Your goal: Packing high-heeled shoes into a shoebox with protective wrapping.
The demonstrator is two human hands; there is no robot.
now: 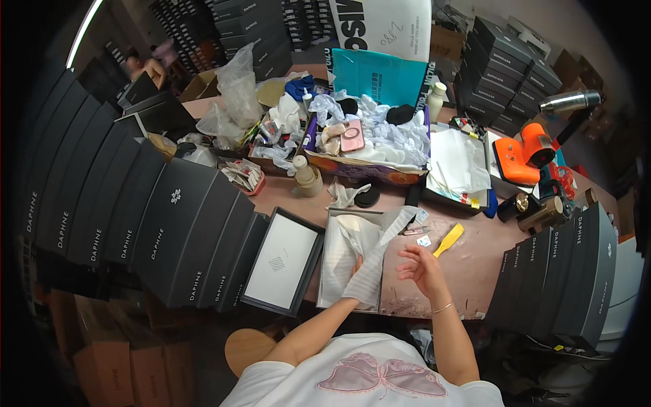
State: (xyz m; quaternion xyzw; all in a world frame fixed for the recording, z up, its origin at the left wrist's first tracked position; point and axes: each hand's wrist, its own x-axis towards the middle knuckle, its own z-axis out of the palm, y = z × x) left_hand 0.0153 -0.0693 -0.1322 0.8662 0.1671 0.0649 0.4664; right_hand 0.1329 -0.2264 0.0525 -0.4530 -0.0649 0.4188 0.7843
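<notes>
A shoebox (323,288) lined with white wrapping sheets lies in front of me. My left hand (357,264) reaches into it, mostly covered by a thin white wrapping sheet (368,285) that drapes over the wrist, so its fingers are hidden. To the right of the box, my right hand (422,271) is raised over the pink tabletop with its fingers apart, holding nothing. Nearest to that hand lies a yellow shoehorn-like tool (449,239). A dark-rimmed box lid (279,261), white inside, rests left of the shoebox.
Stacked dark shoeboxes (183,224) wall off the left, and more (563,264) stand at right. Behind sits a carton (366,169) of crumpled tissue with a pink phone (352,136) on top. A cream bottle (307,178) and an orange device (519,159) stand farther back.
</notes>
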